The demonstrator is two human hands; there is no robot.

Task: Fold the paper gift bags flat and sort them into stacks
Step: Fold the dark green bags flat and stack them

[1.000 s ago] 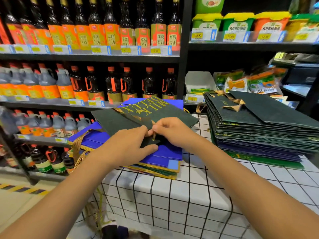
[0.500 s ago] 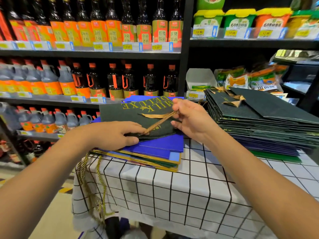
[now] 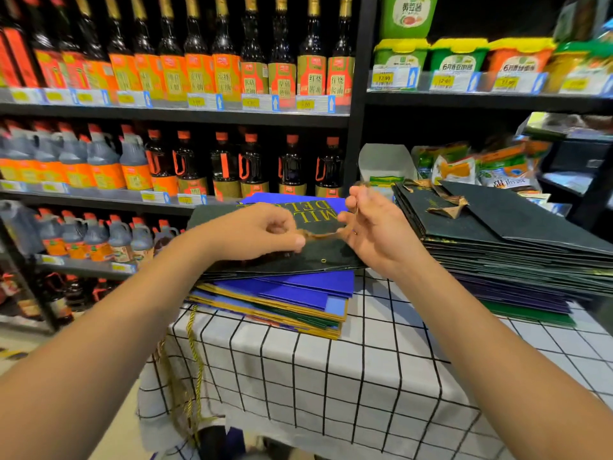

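Dark green flat paper gift bag [image 3: 282, 260] lies atop the blue stack [image 3: 298, 293], under both hands; left hand [image 3: 262, 232] and right hand [image 3: 371, 227] pinch its gold ribbon handle [image 3: 323, 234] between them.

Shelved sauce bottles [image 3: 185, 74] behind a grid-patterned tablecloth [image 3: 331, 386]

From my remote feed, I see a shop aisle lined with black shelving [image 3: 356, 127]. Dark sauce bottles [image 3: 282, 61] with orange and gold labels fill the top shelf on the left; handled jugs [image 3: 132, 161] sit on the rows below. Yellow price tags [image 3: 250, 102] run along the shelf edges. Green and orange tubs [image 3: 459, 58] fill the upper right shelf, with packets [image 3: 454, 169] beneath. A white cloth with a black grid [image 3: 331, 376] covers the table in front. A pale floor [image 3: 13, 346] shows at lower left.
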